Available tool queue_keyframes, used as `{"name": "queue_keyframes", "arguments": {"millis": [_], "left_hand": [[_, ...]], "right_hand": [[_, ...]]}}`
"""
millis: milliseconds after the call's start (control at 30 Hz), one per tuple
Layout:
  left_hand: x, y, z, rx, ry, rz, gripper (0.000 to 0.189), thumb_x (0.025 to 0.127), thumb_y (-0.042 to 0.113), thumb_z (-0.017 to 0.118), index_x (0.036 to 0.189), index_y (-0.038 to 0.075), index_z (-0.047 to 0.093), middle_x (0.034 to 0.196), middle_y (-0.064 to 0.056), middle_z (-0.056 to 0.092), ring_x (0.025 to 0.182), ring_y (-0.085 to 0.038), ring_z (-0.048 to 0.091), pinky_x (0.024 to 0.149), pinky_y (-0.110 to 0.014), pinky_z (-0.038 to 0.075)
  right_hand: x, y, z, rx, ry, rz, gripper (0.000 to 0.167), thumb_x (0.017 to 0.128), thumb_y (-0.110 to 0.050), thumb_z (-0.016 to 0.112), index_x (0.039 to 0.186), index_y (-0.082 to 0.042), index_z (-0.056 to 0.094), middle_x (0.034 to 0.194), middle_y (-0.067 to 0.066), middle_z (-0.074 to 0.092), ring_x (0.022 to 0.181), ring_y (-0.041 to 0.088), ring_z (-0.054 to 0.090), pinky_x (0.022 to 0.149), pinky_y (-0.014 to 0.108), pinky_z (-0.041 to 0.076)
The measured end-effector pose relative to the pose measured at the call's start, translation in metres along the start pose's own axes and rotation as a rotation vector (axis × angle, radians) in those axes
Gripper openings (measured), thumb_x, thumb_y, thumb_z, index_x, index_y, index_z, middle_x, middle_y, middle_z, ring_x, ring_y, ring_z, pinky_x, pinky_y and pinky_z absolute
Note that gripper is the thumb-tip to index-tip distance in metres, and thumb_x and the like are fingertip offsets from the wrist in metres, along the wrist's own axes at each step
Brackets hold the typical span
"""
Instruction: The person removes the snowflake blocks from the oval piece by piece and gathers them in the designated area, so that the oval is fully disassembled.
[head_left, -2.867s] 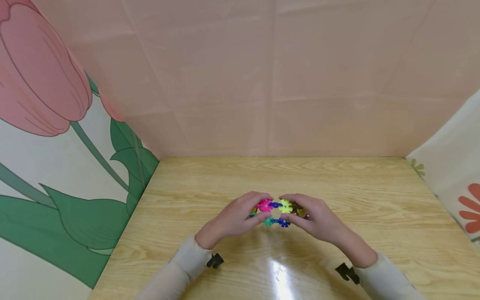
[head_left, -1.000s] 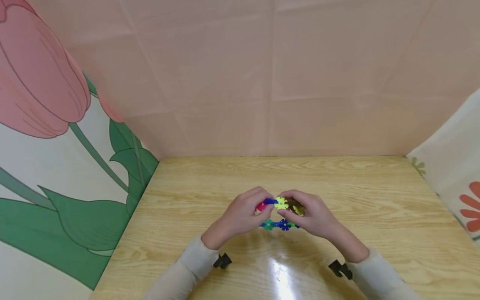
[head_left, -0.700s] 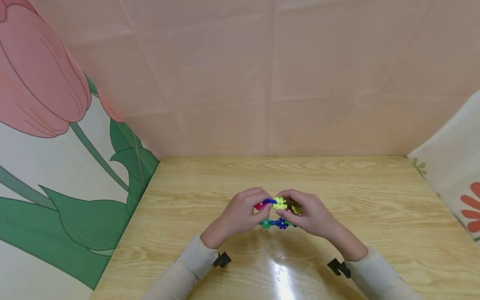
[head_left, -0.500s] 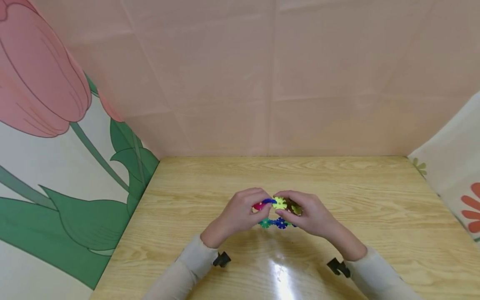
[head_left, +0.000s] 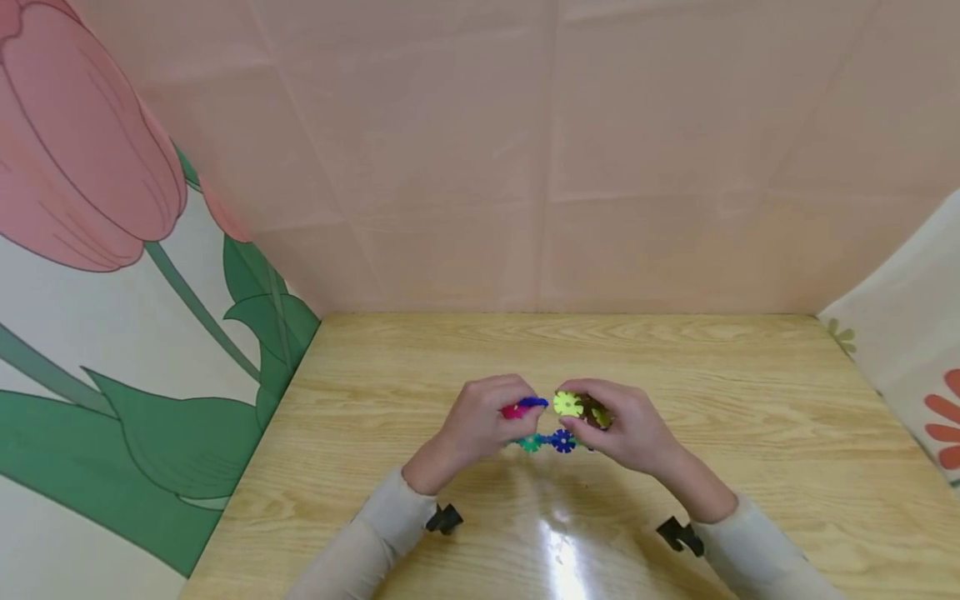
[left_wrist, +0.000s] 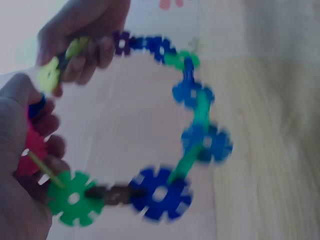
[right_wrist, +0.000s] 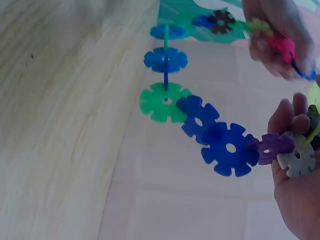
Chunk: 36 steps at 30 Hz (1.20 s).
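A chain of interlocking notched plastic discs hangs in a loop between my hands, above the table. My left hand (head_left: 480,421) pinches one end, where a pink disc (head_left: 515,411) and a blue disc (head_left: 534,402) show. The other end has a yellow disc (head_left: 567,405), held by the curled thumb and fingers of my right hand (head_left: 633,425). A small gap separates the blue disc from the yellow one. Lower in the loop, a dark blue disc (head_left: 564,441) and a teal disc (head_left: 531,442) show. In the right wrist view, a pale grey disc (right_wrist: 298,155) lies against the right palm.
Below the hands is a wood-grain table (head_left: 405,358). A pinkish cloth backdrop (head_left: 540,167) rises at its far edge. Panels with printed flowers stand at the left (head_left: 180,400) and right (head_left: 915,367). Small black mounts stick out at both cuffs.
The blue disc and yellow disc, touching or overlapping half a second ago, now stand apart. My right hand has shifted slightly right; the lower part of the loop has risen a little.
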<state>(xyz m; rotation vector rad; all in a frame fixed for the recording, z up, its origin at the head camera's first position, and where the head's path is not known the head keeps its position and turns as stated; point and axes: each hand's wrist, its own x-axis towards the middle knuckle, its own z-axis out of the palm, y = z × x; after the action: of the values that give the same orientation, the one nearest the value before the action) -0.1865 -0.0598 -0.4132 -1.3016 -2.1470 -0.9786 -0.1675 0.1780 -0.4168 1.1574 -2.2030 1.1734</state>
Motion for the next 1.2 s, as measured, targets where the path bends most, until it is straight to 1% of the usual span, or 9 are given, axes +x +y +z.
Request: {"name": "queue_keyframes", "arguments": {"millis": [67,167,300,467,533,700,867,1033,1200], "left_hand": [[-0.002,-0.001,-0.002,-0.017,0.003,-0.023,0.005,0.085,0.004,0.075,0.087,0.008,0.073,0.083,-0.001,0.072,0.070,-0.005,0.064,0.067,-0.007,0.048],[-0.004,-0.002,-0.004,-0.038,-0.016,-0.052,0.002,0.088,0.006,0.074,0.090,0.007,0.073,0.085,-0.002,0.072,0.072,-0.007,0.064,0.067,-0.008,0.049],[-0.006,-0.005,-0.003,-0.053,-0.031,-0.077,0.005,0.094,0.009,0.070,0.096,0.005,0.072,0.089,-0.004,0.071,0.075,-0.009,0.064,0.068,-0.009,0.049],[-0.009,-0.009,-0.001,-0.068,-0.014,-0.129,0.005,0.095,0.009,0.068,0.098,0.005,0.071,0.092,-0.004,0.071,0.077,-0.009,0.064,0.068,-0.011,0.051],[-0.011,-0.010,-0.001,-0.079,-0.010,-0.153,0.005,0.095,0.008,0.068,0.098,0.006,0.071,0.093,-0.004,0.071,0.078,-0.010,0.064,0.068,-0.012,0.051],[-0.013,-0.010,-0.004,-0.118,-0.018,-0.203,0.006,0.096,0.008,0.067,0.100,0.004,0.070,0.094,-0.005,0.070,0.079,-0.011,0.064,0.068,-0.016,0.053],[-0.014,-0.010,-0.006,-0.152,-0.030,-0.255,0.010,0.099,0.009,0.064,0.104,0.003,0.070,0.098,-0.006,0.070,0.081,-0.013,0.065,0.068,-0.018,0.055],[-0.012,-0.011,-0.008,-0.168,-0.030,-0.317,0.013,0.101,0.010,0.062,0.108,0.002,0.068,0.100,-0.007,0.070,0.085,-0.015,0.067,0.072,-0.020,0.056],[-0.009,-0.011,-0.010,-0.182,-0.044,-0.377,0.016,0.102,0.011,0.060,0.112,0.001,0.067,0.101,-0.008,0.070,0.086,-0.015,0.066,0.072,-0.021,0.056]], "right_hand": [[0.000,0.000,-0.003,-0.004,0.007,0.007,0.037,0.081,0.004,0.076,0.115,-0.006,0.069,0.087,-0.006,0.068,0.064,-0.002,0.052,0.054,0.013,0.045],[0.001,-0.001,-0.006,0.001,-0.009,0.017,0.041,0.081,0.005,0.077,0.119,-0.006,0.068,0.086,-0.008,0.067,0.064,-0.001,0.051,0.054,0.014,0.045],[0.002,-0.002,-0.008,0.032,-0.066,0.050,0.044,0.084,0.005,0.076,0.126,-0.005,0.066,0.090,-0.006,0.068,0.067,0.000,0.053,0.056,0.018,0.048],[0.001,-0.002,-0.013,0.092,-0.146,0.099,0.046,0.091,0.008,0.067,0.135,-0.003,0.060,0.103,0.001,0.070,0.075,0.004,0.059,0.061,0.023,0.053],[0.001,0.000,-0.015,0.114,-0.162,0.114,0.046,0.093,0.008,0.064,0.138,-0.002,0.058,0.103,0.002,0.069,0.074,0.007,0.062,0.061,0.023,0.054],[0.002,0.003,-0.019,0.132,-0.135,0.145,0.046,0.096,0.010,0.060,0.139,-0.003,0.058,0.099,0.003,0.069,0.074,0.010,0.066,0.060,0.025,0.055],[0.001,0.005,-0.018,0.107,-0.108,0.183,0.043,0.096,0.008,0.062,0.138,-0.003,0.059,0.108,0.007,0.071,0.082,0.007,0.066,0.063,0.025,0.056],[0.002,0.003,-0.018,0.100,-0.102,0.245,0.037,0.098,0.005,0.061,0.134,-0.002,0.059,0.102,0.005,0.069,0.077,0.011,0.064,0.062,0.026,0.055],[0.003,0.001,-0.020,0.146,-0.098,0.230,0.035,0.098,0.009,0.056,0.132,0.002,0.058,0.100,0.007,0.068,0.071,0.016,0.065,0.058,0.026,0.054]]}}
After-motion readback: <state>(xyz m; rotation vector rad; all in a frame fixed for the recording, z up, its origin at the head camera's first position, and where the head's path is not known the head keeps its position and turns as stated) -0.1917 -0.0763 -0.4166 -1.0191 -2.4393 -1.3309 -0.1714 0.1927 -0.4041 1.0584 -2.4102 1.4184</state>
